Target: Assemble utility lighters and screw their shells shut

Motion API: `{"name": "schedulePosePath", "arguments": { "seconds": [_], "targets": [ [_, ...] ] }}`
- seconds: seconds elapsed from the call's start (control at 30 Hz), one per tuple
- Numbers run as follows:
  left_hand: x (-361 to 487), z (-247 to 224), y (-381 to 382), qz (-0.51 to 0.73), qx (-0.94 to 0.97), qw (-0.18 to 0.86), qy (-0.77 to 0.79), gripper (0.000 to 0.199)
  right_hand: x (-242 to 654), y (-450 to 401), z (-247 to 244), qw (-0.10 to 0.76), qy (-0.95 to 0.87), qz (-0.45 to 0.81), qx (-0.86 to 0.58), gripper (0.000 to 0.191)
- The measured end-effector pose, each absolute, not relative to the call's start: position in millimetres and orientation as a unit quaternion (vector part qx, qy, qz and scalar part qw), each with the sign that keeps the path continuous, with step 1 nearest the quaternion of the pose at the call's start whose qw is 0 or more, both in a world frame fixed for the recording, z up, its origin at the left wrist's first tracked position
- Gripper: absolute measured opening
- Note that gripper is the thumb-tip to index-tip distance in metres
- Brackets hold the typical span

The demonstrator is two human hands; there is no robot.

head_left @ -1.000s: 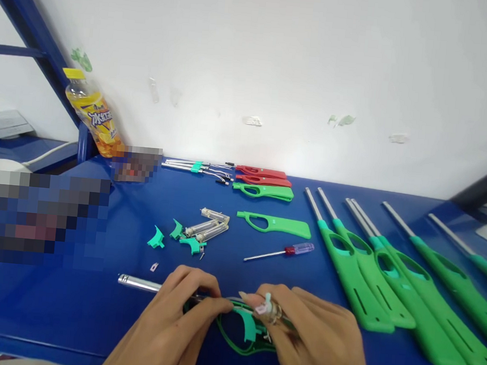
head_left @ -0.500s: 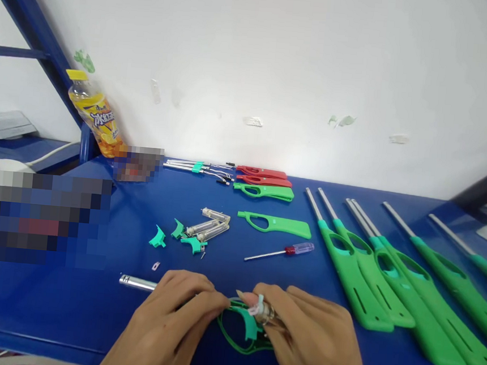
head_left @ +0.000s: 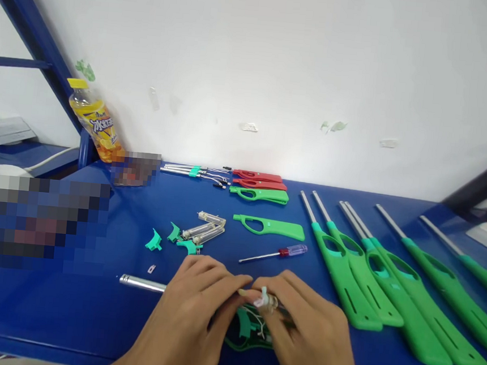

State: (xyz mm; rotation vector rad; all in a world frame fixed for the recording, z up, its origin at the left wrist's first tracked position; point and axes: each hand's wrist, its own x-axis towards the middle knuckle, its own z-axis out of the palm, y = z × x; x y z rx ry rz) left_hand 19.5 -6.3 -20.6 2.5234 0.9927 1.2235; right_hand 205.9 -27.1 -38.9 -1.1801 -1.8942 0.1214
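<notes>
My right hand (head_left: pixel 312 319) is closed round a clear lighter gas tank (head_left: pixel 273 303) with a pale valve at its end. My left hand (head_left: pixel 198 306) has its fingers pinched together against my right fingertips; what it grips is hidden. Beneath both hands lies an open green lighter shell (head_left: pixel 240 347), with a teal trigger (head_left: pixel 245 323) and thin white wires in it. A metal lighter tube (head_left: pixel 143 283) sticks out to the left from under my left hand.
Several clear tanks (head_left: pixel 207 233) and teal triggers (head_left: pixel 153 240) lie ahead. A screwdriver (head_left: pixel 273 254) is near a green half shell (head_left: pixel 269 227). Assembled green lighters (head_left: pixel 345 282) lie on the right. Red shells (head_left: pixel 256 176), wired tubes (head_left: pixel 193 171) and a drink bottle (head_left: pixel 97 121) are at the back.
My left hand has shifted right and up, its fingertips now meeting my right thumb. White wires show in the shell. The right hand keeps the gas tank, and the view has shifted slightly.
</notes>
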Motion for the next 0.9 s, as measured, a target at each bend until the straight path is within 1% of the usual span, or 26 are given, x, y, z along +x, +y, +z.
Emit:
{"name": "schedulePosePath", "arguments": {
  "seconds": [0.1, 0.17, 0.2, 0.27, 0.33, 0.4, 0.57, 0.8, 0.9],
  "targets": [
    [20.0, -23.5, -3.7, 0.422, 0.842, 0.081, 0.327, 0.021, 209.4, -28.8, -29.8, 0.447, -0.732, 0.07, -0.51, 0.019],
    [18.7, -25.8, -3.6, 0.423, 0.842, 0.078, 0.325, 0.022, 211.9, -30.7, -26.1, 0.441, -0.71, 0.076, -0.544, 0.018],
    [18.2, -26.8, -3.8, 0.422, 0.843, 0.079, 0.323, 0.022, 213.7, -32.0, -25.3, 0.431, -0.704, 0.078, -0.56, 0.02],
    [18.3, -28.1, -4.2, 0.42, 0.845, 0.086, 0.32, 0.022, 218.8, -34.8, -25.6, 0.413, -0.698, 0.075, -0.581, 0.032],
    [19.5, -28.7, -4.6, 0.422, 0.842, 0.089, 0.323, 0.023, 225.1, -36.6, -27.2, 0.412, -0.7, 0.056, -0.58, 0.042],
    [21.0, -28.9, -5.1, 0.424, 0.84, 0.088, 0.327, 0.025, 230.3, -36.2, -28.0, 0.411, -0.714, 0.044, -0.565, 0.041],
    [22.8, -28.2, -6.7, 0.429, 0.838, 0.086, 0.325, 0.026, 229.9, -29.4, -25.2, 0.362, -0.766, 0.046, -0.53, 0.038],
    [24.6, -28.1, -7.3, 0.423, 0.842, 0.105, 0.318, 0.028, 226.4, -30.9, -26.8, 0.332, -0.791, 0.052, -0.512, 0.033],
    [23.9, -29.3, -7.5, 0.425, 0.843, 0.1, 0.314, 0.028, 227.5, -30.2, -28.3, 0.335, -0.788, 0.053, -0.514, 0.033]
  ]
}}
